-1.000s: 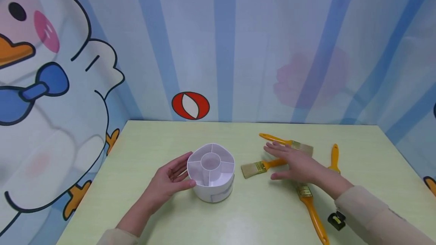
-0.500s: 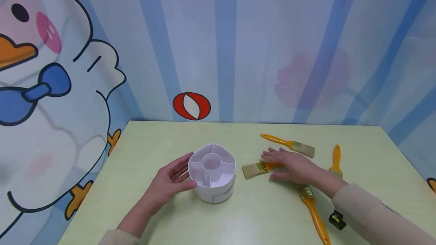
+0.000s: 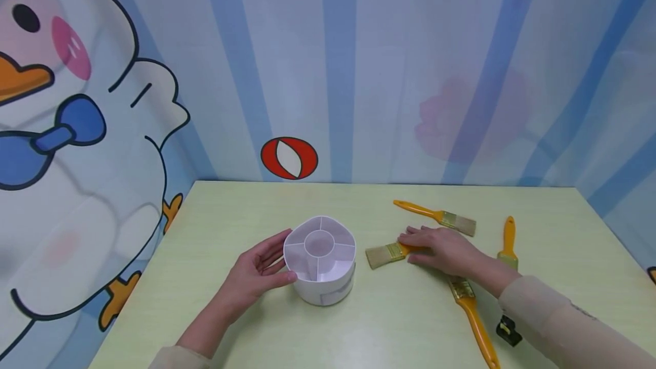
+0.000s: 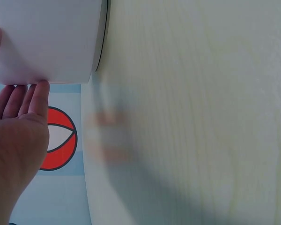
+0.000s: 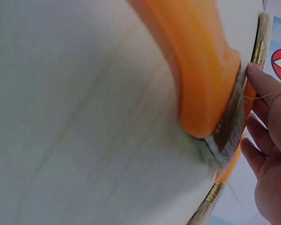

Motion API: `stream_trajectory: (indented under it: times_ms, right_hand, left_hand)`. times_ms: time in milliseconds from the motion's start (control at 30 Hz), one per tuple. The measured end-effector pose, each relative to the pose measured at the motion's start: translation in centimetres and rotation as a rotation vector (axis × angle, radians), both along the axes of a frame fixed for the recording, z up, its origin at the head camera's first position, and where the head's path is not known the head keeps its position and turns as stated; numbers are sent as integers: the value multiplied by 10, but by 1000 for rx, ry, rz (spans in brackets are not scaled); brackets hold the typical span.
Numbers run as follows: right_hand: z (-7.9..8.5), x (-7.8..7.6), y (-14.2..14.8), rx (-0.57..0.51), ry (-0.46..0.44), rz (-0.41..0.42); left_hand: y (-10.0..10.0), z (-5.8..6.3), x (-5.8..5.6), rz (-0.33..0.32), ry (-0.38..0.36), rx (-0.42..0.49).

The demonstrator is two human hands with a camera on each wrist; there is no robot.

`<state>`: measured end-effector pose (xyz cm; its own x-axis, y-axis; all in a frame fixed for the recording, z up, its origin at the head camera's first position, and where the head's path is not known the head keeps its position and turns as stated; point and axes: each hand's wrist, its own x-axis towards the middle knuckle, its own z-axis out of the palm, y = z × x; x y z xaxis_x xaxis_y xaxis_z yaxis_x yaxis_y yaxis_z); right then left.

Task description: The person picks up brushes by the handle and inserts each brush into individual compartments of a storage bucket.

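Your left hand [image 3: 251, 278] grips the organizer [image 3: 314, 292], fingers curved wide around it; your right hand [image 3: 446, 250] pinches a paintbrush [image 3: 394, 252], bristles [image 3: 378, 257] beyond nearly closed fingers.

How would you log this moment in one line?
left hand: holds white holder | right hand: at brush, grip unclear | other brushes: on table

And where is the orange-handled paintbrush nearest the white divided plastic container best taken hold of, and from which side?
Probably by its slim orange handle, from above and the right: the paintbrush lies flat, bristles pointing left, handle running under the right hand.
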<state>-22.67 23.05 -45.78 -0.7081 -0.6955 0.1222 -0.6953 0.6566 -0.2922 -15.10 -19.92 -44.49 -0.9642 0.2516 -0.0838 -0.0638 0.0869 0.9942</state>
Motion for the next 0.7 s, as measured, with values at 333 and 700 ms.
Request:
stream_trajectory:
  times_ms: [333, 700]
  right_hand:
    - [-6, 1, -5, -26, 113, -15]
    - [-9, 3, -13, -22, 261, 5]
  left_hand:
    - [0, 0, 0, 9, -2, 0]
    - [0, 0, 0, 2, 3, -5]
